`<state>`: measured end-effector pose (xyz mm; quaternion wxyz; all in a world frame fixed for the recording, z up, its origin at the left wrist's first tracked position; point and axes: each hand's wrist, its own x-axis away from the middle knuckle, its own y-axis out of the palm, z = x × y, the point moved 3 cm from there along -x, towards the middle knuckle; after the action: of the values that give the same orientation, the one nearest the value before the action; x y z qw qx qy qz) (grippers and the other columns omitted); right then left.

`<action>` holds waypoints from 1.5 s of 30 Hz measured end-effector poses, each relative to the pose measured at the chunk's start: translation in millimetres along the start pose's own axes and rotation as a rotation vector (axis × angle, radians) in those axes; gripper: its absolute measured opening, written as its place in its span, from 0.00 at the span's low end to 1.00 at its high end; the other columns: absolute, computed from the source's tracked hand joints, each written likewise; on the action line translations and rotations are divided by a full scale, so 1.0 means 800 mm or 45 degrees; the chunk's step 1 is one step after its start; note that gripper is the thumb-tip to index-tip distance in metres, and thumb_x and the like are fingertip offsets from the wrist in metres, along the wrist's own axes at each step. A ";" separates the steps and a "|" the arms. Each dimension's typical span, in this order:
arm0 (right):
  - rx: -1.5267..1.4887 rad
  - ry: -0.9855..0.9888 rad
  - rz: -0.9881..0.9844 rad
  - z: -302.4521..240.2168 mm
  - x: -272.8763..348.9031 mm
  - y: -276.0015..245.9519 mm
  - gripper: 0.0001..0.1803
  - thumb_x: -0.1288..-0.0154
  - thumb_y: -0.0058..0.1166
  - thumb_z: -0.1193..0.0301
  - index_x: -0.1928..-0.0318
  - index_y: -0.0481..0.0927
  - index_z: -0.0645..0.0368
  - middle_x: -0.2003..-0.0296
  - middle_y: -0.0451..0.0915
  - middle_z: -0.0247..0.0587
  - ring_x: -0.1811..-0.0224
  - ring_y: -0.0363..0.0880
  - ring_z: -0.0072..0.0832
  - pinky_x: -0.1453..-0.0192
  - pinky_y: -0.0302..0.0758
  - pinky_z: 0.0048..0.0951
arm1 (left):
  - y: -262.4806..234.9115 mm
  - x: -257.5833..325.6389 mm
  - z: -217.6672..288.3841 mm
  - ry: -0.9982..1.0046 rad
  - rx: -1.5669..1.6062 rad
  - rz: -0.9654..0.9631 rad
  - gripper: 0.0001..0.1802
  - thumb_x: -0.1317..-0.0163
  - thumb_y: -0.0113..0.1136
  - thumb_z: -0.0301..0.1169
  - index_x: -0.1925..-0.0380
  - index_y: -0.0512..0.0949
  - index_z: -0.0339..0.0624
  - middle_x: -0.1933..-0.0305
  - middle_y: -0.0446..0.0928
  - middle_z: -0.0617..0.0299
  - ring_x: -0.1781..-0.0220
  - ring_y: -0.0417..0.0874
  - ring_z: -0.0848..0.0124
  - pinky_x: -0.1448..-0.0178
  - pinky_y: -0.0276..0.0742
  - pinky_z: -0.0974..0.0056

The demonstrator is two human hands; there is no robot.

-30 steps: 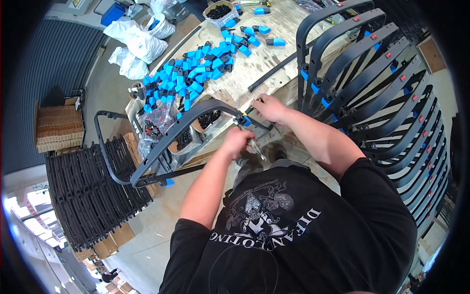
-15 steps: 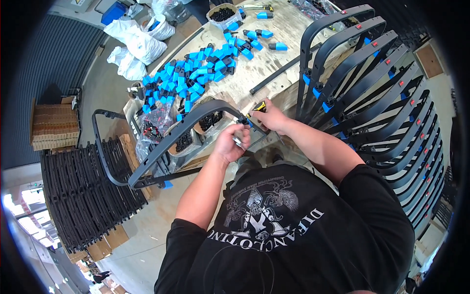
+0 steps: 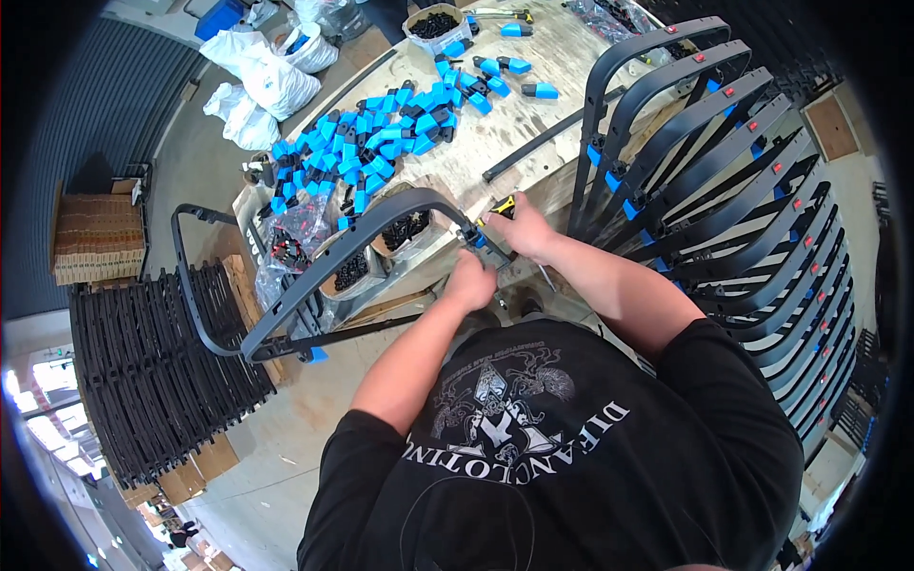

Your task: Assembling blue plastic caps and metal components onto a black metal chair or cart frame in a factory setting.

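Observation:
A black curved tube frame (image 3: 381, 224) lies tilted over the near table edge, its end with a small blue piece close to my hands. My right hand (image 3: 524, 231) is closed round a screwdriver (image 3: 504, 206); its yellow-and-black handle pokes out past the thumb and a thin shaft shows below the hand. It sits just right of the frame's end. My left hand (image 3: 472, 282) is closed just below that end, back of the hand up; what its fingers hold is hidden. Boxes of small black parts (image 3: 407, 231) stand under the frame's curve.
Many blue-and-black plastic pieces (image 3: 386, 138) cover the wooden table (image 3: 533, 124), with a loose black bar (image 3: 533, 147). A row of similar frames (image 3: 733, 181) stands close on my right. Stacked black frames (image 3: 162, 371) are at left, white sacks (image 3: 276, 81) behind.
My left hand has turned over and moved slightly right, closer under the frame's end; the shiny metal thing seen in it is now hidden. My right hand stays nearly in place with the screwdriver.

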<state>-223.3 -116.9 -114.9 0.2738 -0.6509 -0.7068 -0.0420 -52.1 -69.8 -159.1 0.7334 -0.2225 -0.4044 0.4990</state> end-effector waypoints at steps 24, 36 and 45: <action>0.138 -0.039 0.053 0.006 -0.008 -0.009 0.37 0.36 0.66 0.52 0.45 0.69 0.73 0.54 0.82 0.65 0.50 0.84 0.52 0.45 0.78 0.43 | -0.013 0.005 0.026 -0.221 0.426 -0.286 0.17 0.38 0.57 0.32 0.57 0.76 0.26 0.60 0.84 0.41 0.62 0.86 0.48 0.54 0.81 0.52; 0.156 -0.046 0.075 0.011 -0.013 -0.016 0.38 0.35 0.65 0.50 0.44 0.69 0.75 0.53 0.82 0.68 0.49 0.84 0.53 0.44 0.78 0.43 | -0.058 0.014 0.065 -0.374 0.873 -0.531 0.12 0.38 0.60 0.34 0.62 0.78 0.35 0.72 0.81 0.53 0.74 0.82 0.59 0.66 0.82 0.53; 0.148 -0.050 0.061 0.008 -0.004 -0.006 0.38 0.34 0.64 0.51 0.43 0.67 0.75 0.53 0.82 0.68 0.49 0.84 0.54 0.44 0.78 0.44 | -0.003 0.010 0.027 -0.116 -0.093 0.071 0.19 0.40 0.63 0.35 0.64 0.75 0.24 0.70 0.82 0.43 0.66 0.87 0.53 0.58 0.82 0.52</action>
<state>-230.2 -117.6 -120.2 0.2983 -0.6513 -0.6975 0.0186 -66.9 -64.9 -142.0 0.6915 -0.2374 -0.4490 0.5137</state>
